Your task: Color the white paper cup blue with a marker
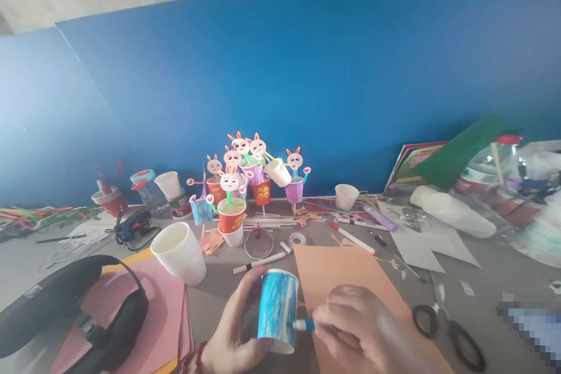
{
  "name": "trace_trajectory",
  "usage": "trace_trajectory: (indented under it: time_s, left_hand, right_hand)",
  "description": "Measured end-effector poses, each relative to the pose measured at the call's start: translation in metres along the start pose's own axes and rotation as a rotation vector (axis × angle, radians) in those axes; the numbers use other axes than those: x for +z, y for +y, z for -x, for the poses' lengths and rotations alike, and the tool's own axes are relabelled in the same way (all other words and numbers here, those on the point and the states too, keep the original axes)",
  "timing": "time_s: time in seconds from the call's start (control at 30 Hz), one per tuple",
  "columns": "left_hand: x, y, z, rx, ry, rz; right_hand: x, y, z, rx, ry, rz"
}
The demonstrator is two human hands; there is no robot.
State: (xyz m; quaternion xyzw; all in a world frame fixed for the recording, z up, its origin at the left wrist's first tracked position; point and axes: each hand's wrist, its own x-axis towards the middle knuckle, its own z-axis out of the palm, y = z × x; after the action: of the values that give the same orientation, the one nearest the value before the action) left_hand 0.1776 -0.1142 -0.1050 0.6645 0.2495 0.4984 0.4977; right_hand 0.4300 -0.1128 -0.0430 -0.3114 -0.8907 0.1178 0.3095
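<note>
My left hand is wrapped round a paper cup whose side is coloured streaky blue; the cup is held upside down over the grey table near its front edge. My right hand pinches a blue marker, and its tip touches the cup's lower side. Under both hands lies an orange sheet of paper.
Finished bunny-face cups stand at the back against a blue wall. A stack of white cups, pink paper and black headphones lie left. Scissors, markers, white paper and a bottle are right.
</note>
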Motion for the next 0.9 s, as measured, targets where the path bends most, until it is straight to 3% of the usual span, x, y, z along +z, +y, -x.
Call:
trace_trajectory:
  time_s: [0.13,0.3,0.4,0.67,0.9]
  left_hand:
    - [0.003,0.006,-0.004,0.024,0.016,0.016]
    - [0.0,0.003,0.001,0.012,-0.004,-0.028]
    - [-0.003,-0.002,0.005,0.009,-0.011,-0.116]
    - [-0.002,-0.003,0.001,-0.012,0.009,-0.131]
    - [-0.002,-0.003,0.002,-0.011,-0.006,-0.153]
  right_hand:
    - [0.002,-0.005,0.001,-0.093,0.001,-0.111]
    - [0.003,0.001,0.001,0.024,0.12,-0.051]
    - [0.003,0.004,0.0,0.084,0.089,0.016]
    - [0.002,-0.005,0.0,-0.037,0.02,-0.081]
    - [0.001,0.001,0.0,0.079,0.058,0.053]
